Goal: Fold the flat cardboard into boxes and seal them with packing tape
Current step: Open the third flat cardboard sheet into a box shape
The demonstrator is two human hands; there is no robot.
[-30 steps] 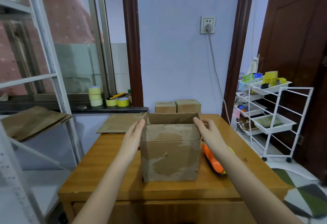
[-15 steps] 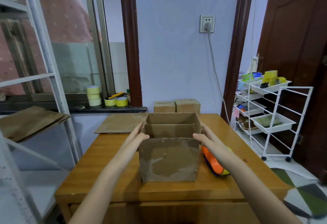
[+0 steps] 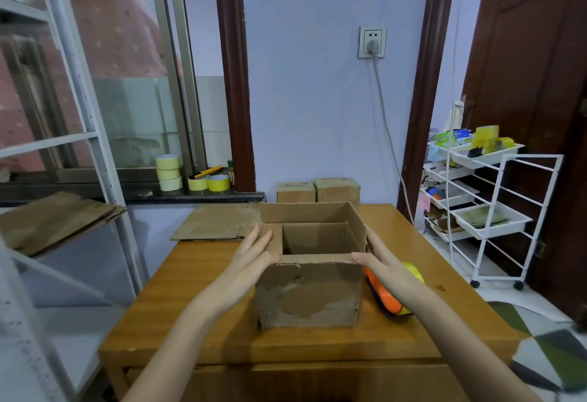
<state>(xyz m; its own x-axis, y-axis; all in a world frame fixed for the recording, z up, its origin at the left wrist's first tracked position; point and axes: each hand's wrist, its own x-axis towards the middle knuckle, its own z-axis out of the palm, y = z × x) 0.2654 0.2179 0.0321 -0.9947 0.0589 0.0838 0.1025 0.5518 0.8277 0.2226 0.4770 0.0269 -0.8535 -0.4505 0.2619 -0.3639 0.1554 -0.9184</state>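
I'm looking at a brown corrugated cardboard box standing upright in the centre of the frame on a honey-coloured wooden table. Its top is open: the far flap stands up, the left flap is tipped inward, and the near wall shows pale scuffed patches where the paper skin is torn. The near top edge is ragged.

My left hand sits at the box's upper left corner, fingers straight and together, flat against the left flap, nothing gripped. My right hand is at the upper right corner, fingers extended along the right wall, thumb touching the near top edge, also open. So the box lies between both palms.

Just right of the box, partly under my right forearm, an orange and yellow tape dispenser lies on the table. A flat brown cardboard sheet rests at the table's far left, touching the box's back corner. Two small closed cardboard boxes stand behind, against the lilac wall. Yellow tape rolls are stacked on the dark windowsill in the left middle.
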